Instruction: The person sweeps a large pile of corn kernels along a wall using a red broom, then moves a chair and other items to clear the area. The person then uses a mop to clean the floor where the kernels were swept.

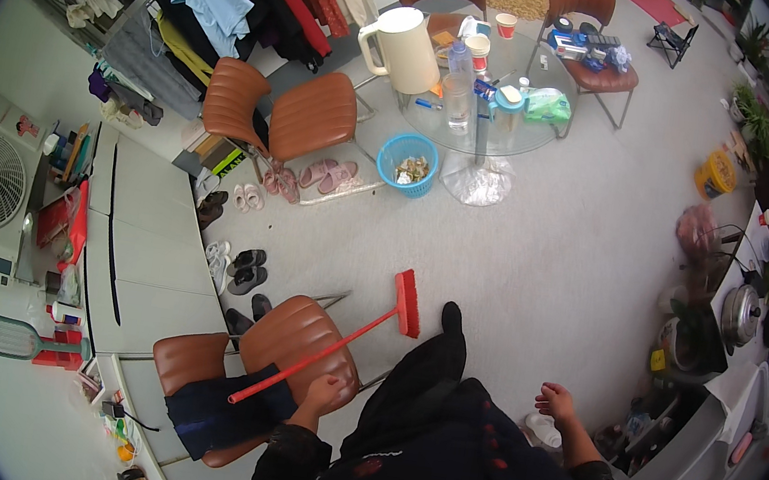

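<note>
My left hand (322, 393) is over the near edge of a brown padded chair (295, 334), its fingers curled, with nothing visible in it. Just beyond it a red broom (349, 339) slants across the chair, its handle over a dark cloth (228, 401). The broom's bristled head is out past the seat, left of my dark shoe (452, 316). From this view I cannot tell whether the broom head touches the floor. My right hand (556, 401) hangs empty at the right, loosely bent, near a white object (544, 430) lower down.
Ahead stand a cluttered glass table (550, 142), a blue wastebasket (407, 163) and more brown chairs (313, 118). Shoes (249, 273) line the white cabinets (153, 224) at left. At right are a grey sink (683, 461), a lidded steel pot (740, 316) and potted plants (760, 129).
</note>
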`<state>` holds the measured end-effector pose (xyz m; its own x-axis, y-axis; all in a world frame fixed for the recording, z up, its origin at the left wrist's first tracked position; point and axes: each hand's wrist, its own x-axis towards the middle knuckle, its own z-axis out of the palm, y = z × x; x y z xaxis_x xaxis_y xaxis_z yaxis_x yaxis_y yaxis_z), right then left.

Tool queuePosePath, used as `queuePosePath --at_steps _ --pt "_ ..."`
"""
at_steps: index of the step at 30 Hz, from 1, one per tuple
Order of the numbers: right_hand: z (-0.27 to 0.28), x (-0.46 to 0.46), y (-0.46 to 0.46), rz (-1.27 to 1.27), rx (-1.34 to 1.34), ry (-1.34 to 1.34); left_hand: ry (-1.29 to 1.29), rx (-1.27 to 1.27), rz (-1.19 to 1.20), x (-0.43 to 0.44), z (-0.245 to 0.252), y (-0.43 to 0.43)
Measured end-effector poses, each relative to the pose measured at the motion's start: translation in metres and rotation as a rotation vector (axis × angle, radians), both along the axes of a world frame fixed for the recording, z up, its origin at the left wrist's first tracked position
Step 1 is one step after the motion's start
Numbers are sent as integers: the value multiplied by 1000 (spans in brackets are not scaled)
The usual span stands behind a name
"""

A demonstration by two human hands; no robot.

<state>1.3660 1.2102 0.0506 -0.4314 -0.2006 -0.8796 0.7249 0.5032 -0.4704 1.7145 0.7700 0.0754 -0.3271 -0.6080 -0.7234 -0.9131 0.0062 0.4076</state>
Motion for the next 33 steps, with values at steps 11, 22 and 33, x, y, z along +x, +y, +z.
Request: queuePosePath --at_steps 11,22,33 --pt "12 -128 -54 135 322 55 363 -146 287 -143 -35 -146" --pt "28 -255 -253 548 344 137 327 19 840 -98 -15 -206" --pt "10 -304 -433 606 327 -63 356 -79 1016 -138 26 -453"
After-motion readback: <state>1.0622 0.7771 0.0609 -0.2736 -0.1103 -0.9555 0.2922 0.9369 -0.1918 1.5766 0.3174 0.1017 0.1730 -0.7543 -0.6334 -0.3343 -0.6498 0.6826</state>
